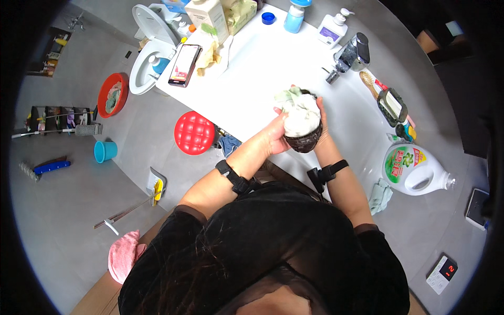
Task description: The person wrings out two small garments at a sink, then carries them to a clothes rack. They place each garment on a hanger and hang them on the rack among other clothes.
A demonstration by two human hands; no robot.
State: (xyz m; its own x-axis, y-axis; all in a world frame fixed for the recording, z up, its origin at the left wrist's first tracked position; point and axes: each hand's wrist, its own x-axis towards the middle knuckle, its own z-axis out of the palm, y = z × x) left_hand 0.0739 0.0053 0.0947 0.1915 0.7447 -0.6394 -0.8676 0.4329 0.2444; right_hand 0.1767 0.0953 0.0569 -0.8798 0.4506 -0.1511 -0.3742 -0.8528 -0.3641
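Note:
Both hands are together over the white washbasin (252, 78), around a bundle of wet-looking fabric. White cloth or thick foam (301, 118) bulges from the bundle's middle; which of the two it is, I cannot tell. Dark brown patterned fabric (304, 141) wraps its lower side, and a pale green piece (289, 94) shows at the top. My left hand (280, 136) cups the bundle from the left. On the opposite side my right hand (321, 122) presses against it, its fingers partly hidden. Black straps circle both forearms.
A chrome faucet (352, 53) stands at the basin's right rim, near a pump bottle (332, 29) and a soap dish (391, 104). A large detergent bottle (413, 169) is farther right. On the left are a phone (185, 65), a toilet (143, 59) and a red stool (194, 132).

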